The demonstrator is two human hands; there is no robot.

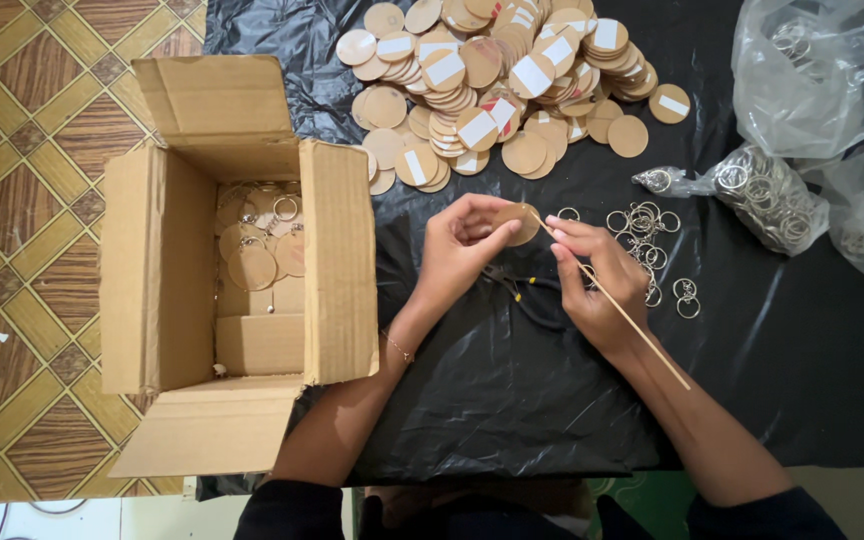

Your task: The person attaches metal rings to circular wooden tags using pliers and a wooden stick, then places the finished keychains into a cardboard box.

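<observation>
We see bare black sheet (pixel 512 400) along the near edge, open for a hand. Cardboard box (pixel 237 270) blocks the left edge. Disc pile (pixel 502 80) fills the far edge. Loose key rings (pixel 647 245) and ring bags (pixel 802 130) crowd the far right corner.

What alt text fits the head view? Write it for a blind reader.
A left hand holds a round wooden disc while the right hand pokes it with a thin stick, above black plastic sheeting. Disc pile behind, cardboard box left.
</observation>
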